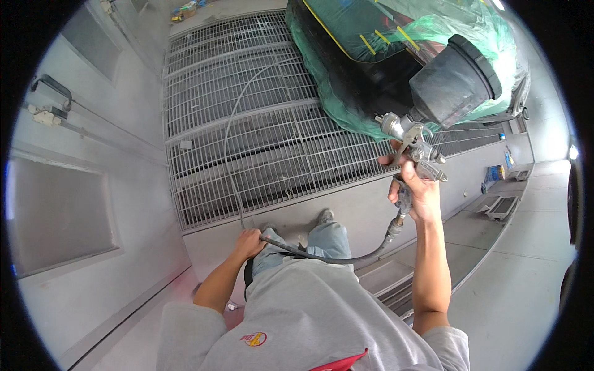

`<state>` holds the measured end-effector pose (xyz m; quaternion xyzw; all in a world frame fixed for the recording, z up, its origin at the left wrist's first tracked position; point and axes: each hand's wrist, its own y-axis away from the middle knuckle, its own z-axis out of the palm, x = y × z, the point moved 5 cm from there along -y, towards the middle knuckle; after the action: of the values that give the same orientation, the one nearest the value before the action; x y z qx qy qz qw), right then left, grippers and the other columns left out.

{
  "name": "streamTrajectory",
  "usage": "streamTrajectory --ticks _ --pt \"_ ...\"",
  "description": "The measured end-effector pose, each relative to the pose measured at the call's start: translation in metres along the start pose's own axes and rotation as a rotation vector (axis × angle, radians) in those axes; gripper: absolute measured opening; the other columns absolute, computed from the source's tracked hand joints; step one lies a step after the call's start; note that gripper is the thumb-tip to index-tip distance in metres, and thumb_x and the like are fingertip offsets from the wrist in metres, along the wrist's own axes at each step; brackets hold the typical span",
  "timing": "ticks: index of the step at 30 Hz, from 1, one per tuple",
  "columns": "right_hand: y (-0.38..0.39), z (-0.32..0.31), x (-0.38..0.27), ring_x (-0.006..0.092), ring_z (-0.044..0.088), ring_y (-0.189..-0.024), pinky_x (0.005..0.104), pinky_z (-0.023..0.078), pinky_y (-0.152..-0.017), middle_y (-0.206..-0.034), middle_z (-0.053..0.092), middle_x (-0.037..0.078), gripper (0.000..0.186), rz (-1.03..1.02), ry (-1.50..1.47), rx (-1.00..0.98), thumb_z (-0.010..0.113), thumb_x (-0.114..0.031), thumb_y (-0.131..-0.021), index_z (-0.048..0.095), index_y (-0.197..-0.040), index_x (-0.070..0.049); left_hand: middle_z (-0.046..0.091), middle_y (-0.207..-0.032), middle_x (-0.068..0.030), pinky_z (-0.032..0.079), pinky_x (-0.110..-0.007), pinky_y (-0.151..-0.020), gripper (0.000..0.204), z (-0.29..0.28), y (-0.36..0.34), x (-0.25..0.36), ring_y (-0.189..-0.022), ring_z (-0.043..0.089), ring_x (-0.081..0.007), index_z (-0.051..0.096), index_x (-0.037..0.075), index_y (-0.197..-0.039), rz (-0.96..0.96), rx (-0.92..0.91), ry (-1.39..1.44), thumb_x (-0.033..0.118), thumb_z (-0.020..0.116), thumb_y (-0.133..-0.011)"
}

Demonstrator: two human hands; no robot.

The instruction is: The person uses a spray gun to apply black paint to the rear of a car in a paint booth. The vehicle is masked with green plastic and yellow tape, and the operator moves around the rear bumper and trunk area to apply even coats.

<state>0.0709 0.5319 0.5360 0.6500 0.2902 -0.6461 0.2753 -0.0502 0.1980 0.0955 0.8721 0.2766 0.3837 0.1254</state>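
My right hand [421,191] is closed around the handle of a metal spray gun [421,151], raised at the right with its nozzle end pointing toward the far left. A dark grey paint cup [451,83] with a black lid sits tilted on top of the gun. From the base of its handle a black air hose [334,260] sags across my waist to my left hand [250,243], whose fingers wrap round it. Beyond that hand the hose [228,142] runs on as a thin grey line over the floor grating.
Ahead stands a dark car panel [377,83] edged with green masking film [328,93] and yellow tape. Metal floor grating [247,123] spreads before my feet. A pale wall with a door handle [54,93] rises at left; a blue can [495,173] stands at right.
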Motion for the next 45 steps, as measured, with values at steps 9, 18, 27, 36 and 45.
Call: streamTrajectory --ticks 9,18,27,36,45 --pt "-0.057 -0.109 0.034 0.0147 0.063 -0.059 0.0253 0.05 -0.043 -0.097 0.072 0.017 0.024 0.067 0.046 -0.019 0.068 -0.017 -0.101 0.068 -0.112 0.004 0.071 -0.097 -0.0214 0.053 -0.053 -0.082 0.047 0.026 -0.043 0.075 -0.096 0.067 -0.0423 0.068 0.003 -0.088 -0.072 -0.132 -0.121 0.049 0.064 -0.094" --pt "-0.119 -0.266 0.131 0.0112 0.058 -0.054 0.0233 0.049 -0.05 -0.112 0.071 0.023 0.049 0.047 0.071 -0.189 0.073 -0.032 -0.093 0.062 -0.12 0.007 0.069 -0.081 -0.0168 0.051 -0.051 -0.072 0.048 0.095 -0.122 0.203 -0.082 0.066 -0.0404 0.061 0.005 -0.073 -0.081 -0.051 -0.059 0.049 0.08 -0.08" --pt "-0.161 -0.319 0.341 0.0114 0.059 -0.058 0.0315 0.047 -0.055 -0.07 0.067 0.005 0.015 0.035 0.072 -0.184 0.076 -0.015 -0.091 0.072 -0.095 -0.001 0.065 -0.072 -0.01 0.051 -0.046 -0.071 0.045 0.147 -0.291 0.16 -0.072 0.065 -0.0333 0.059 0.009 -0.075 0.261 0.094 -0.106 0.045 0.086 -0.075" --pt "-0.153 -0.44 0.543 0.0084 0.064 -0.061 0.0246 0.053 -0.056 -0.089 0.076 0.008 0.014 -0.108 -0.014 0.316 0.067 -0.005 -0.089 0.073 -0.101 0.0 0.057 -0.056 -0.0052 0.043 -0.041 -0.049 0.035 0.192 -0.486 0.14 -0.052 0.059 -0.0264 0.058 0.01 -0.062 0.409 0.645 -0.255 0.027 0.083 -0.081" --pt "-0.146 -0.501 0.599 0.0115 0.059 -0.051 0.0247 0.048 -0.046 -0.102 0.076 0.013 0.029 -0.146 0.062 0.622 0.066 -0.017 -0.1 0.068 -0.122 0.002 0.057 -0.058 -0.0065 0.042 -0.04 -0.05 0.03 0.204 -0.495 0.161 -0.054 0.056 -0.0278 0.06 0.009 -0.064 0.59 0.634 -0.227 0.021 0.082 -0.079"
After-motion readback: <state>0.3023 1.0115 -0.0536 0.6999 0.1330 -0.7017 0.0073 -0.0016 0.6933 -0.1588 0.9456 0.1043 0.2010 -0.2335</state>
